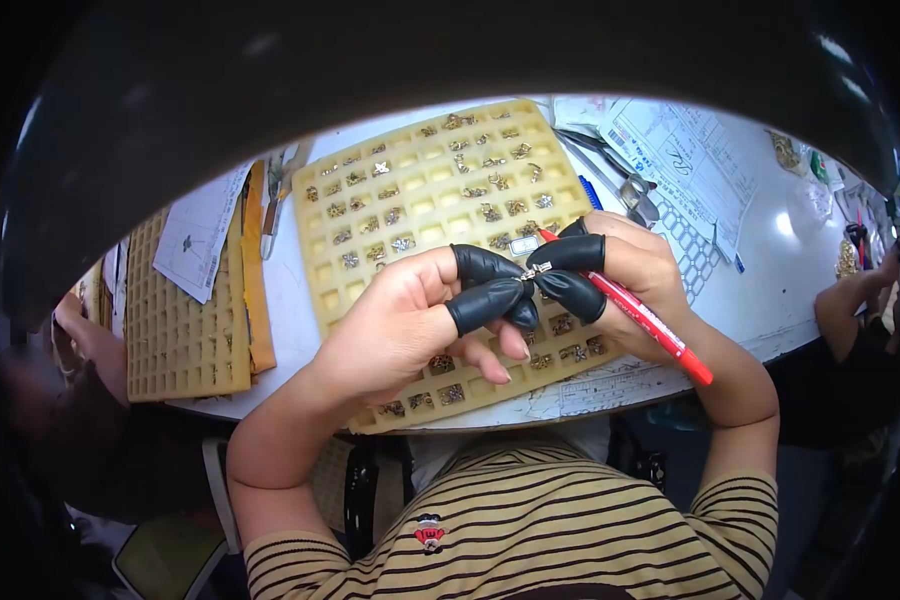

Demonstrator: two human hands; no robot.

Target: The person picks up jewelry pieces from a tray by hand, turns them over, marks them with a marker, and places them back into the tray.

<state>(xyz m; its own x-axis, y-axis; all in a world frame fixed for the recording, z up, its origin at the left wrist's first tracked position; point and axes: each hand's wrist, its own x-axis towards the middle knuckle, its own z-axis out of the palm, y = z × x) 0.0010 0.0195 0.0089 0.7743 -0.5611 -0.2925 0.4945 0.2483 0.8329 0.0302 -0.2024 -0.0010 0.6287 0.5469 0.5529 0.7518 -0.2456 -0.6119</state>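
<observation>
Black finger cots cover several fingertips of my left hand [410, 310] and my right hand [620, 270]. Between the pinched fingertips of both hands is a small gold-coloured jewelry piece [535, 271]; its exact kind is too small to tell. A red marker pen [655, 325] also rests in my right hand, slanting down to the right. Below my hands lies a pale yellow compartment tray [322, 240], with little metal jewelry pieces in many of its pockets. A small white tag [523, 244] shows just above my fingertips.
To the left, a second yellow compartment tray [185, 350] carries printed papers [202, 225]. Tweezers [271, 205] lie between the trays. At the right are pliers [638, 190], a blue pen [590, 192] and paper forms [685, 150]. Other people's arms [845, 310] show at both sides.
</observation>
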